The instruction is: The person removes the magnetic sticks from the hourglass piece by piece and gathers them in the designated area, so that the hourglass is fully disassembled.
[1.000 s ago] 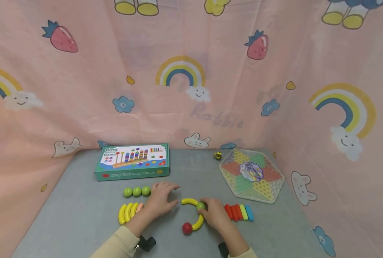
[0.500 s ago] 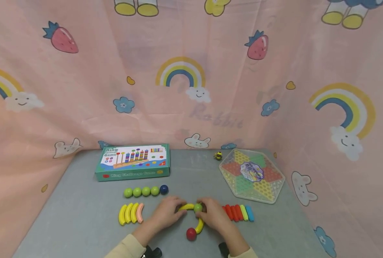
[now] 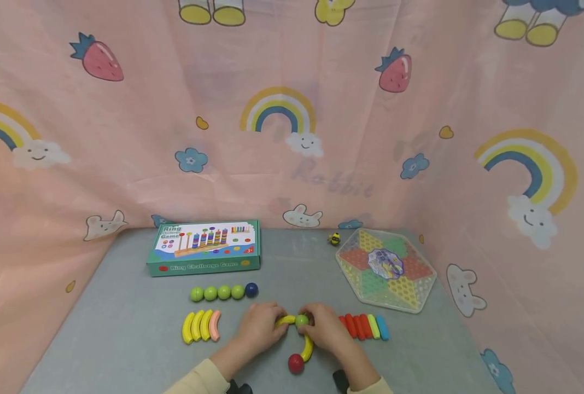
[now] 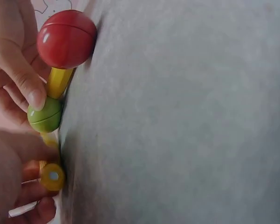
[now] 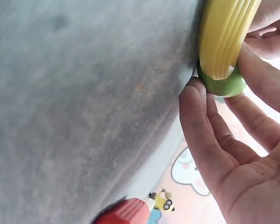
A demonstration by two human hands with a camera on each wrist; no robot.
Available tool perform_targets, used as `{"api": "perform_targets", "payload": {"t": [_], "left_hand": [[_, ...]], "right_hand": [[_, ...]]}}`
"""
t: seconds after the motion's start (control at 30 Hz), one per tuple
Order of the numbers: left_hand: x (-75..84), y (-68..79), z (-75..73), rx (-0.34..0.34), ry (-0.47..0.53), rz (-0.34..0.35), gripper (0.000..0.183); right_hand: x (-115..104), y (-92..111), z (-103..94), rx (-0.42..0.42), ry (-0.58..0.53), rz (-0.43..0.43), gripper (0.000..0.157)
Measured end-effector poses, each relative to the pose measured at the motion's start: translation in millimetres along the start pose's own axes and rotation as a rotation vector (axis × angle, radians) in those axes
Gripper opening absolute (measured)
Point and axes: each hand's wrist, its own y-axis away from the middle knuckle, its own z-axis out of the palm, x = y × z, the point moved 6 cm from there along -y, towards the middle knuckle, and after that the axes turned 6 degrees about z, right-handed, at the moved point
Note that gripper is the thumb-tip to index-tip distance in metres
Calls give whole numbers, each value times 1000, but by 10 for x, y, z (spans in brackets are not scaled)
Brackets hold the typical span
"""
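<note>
In the head view my left hand grips the outer end of a curved yellow rod. Its other end meets a green ball, which my right hand pinches between thumb and fingers. From that ball a second curved yellow rod runs down to a larger red ball. The left wrist view has the red ball nearest, with a thumb pressed on the green ball. In the right wrist view the ribbed yellow rod partly covers the green ball.
Left of the hands are green balls in a row with a blue ball, plus yellow rods and a pink rod. Red rods lie right. Behind stand a game box, a bee figure and a hexagonal board.
My left hand has come from the ball row, uncovering the blue ball, to the upper yellow rod. The joined pieces have turned slightly; the red ball has shifted right and nearer the person.
</note>
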Motion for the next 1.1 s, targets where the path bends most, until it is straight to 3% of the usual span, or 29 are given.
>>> {"api": "perform_targets", "payload": {"t": [0.13,0.23,0.4,0.53,0.6,0.73,0.9,1.1], "left_hand": [[-70,23,-33,38,23,-79,18],[-129,37,-42,26,32,-81,24],[-130,49,-65,-71,98,67,57],[-135,85,-55,-209,147,144,79],[-157,115,-43,-263,147,139,86],[-177,141,-62,-303,158,137,82],[-180,138,-120,-319,182,144,67],[-217,157,-114,-324,201,136,67]], "right_hand": [[17,3,-1,-18,-13,36,29],[23,5,-7,-11,-3,35,30],[15,36,-12,38,21,38,44],[89,117,16,69,30,184,64],[135,163,53,67,38,253,57],[153,220,108,75,49,262,38],[143,214,105,103,56,245,35],[131,195,76,110,59,259,34]]}}
